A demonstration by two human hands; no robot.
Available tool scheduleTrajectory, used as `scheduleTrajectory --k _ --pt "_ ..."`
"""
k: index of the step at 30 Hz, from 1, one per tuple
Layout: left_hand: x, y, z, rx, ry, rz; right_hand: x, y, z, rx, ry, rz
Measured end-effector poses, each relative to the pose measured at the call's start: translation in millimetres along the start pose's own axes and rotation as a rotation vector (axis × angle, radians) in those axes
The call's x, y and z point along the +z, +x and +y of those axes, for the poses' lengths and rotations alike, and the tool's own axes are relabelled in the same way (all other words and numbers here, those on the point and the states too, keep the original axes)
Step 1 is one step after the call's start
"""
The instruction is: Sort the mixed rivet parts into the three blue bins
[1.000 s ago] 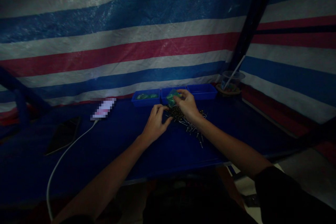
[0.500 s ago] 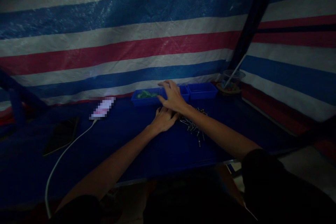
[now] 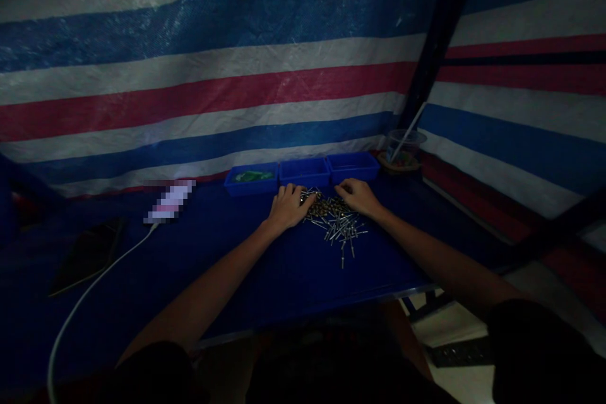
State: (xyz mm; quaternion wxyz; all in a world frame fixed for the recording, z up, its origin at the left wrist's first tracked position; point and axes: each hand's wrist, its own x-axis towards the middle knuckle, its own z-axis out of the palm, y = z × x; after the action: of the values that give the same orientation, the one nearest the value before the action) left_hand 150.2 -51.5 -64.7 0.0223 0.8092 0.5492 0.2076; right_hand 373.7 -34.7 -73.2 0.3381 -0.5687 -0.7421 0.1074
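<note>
A loose pile of small metal pieces that look like rivets (image 3: 337, 218) lies on the dark blue table (image 3: 284, 265). My left hand (image 3: 288, 207) rests at the pile's left edge, its thumb apart from the fingers and touching some pieces. At the upper right edge of the pile is my right hand (image 3: 360, 197), its fingers curled inward; what lies under its fingertips is too small and dark to make out. Behind the hands stand three blue trays: the left one (image 3: 250, 188) with a green item in it, a middle one (image 3: 304, 180) and a right one (image 3: 353, 175).
A clear cup with a straw (image 3: 404, 144) stands at the back right. On the left lie a blurred bright phone (image 3: 170, 201) with a white cable (image 3: 106, 268) and a dark phone (image 3: 89, 252). Striped sheeting (image 3: 213, 88) hangs behind the table.
My right hand has moved right, off the middle tray and away from my left hand, uncovering the pile. My left hand was partly under it and now sits beside the pieces. The view has shifted slightly.
</note>
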Motion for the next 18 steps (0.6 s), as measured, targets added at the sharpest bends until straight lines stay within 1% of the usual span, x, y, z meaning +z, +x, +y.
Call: scheduleTrajectory --k 2,4,7,10,11,15,18 --pt "0.2 -2.9 -0.7 0.002 -0.014 0.0 8.4 6.7 -14.7 -0.106 -0.104 -0.07" --pt "-0.4 -7.6 -2.2 0.011 -0.039 0.027 17.2 12.7 -27.4 -0.162 -0.141 -0.112" --pt "-0.6 -11.3 -5.4 0.002 -0.064 0.076 29.5 19.6 -38.6 -0.15 -0.151 -0.112" --pt "1.5 -8.2 -9.2 -0.057 -0.093 0.05 37.5 23.3 -43.0 -0.128 -0.158 -0.123" --pt "2.4 -6.7 -10.1 -0.053 -0.111 0.032 39.1 23.7 -43.9 -0.136 -0.156 -0.134" --pt "2.9 -5.6 -9.9 0.078 -0.207 -0.011 41.6 20.7 -48.2 -0.213 -0.127 -0.183" --pt "-0.1 -10.4 -6.8 0.113 -0.26 -0.004 40.5 14.7 -52.3 -0.28 -0.116 -0.228"
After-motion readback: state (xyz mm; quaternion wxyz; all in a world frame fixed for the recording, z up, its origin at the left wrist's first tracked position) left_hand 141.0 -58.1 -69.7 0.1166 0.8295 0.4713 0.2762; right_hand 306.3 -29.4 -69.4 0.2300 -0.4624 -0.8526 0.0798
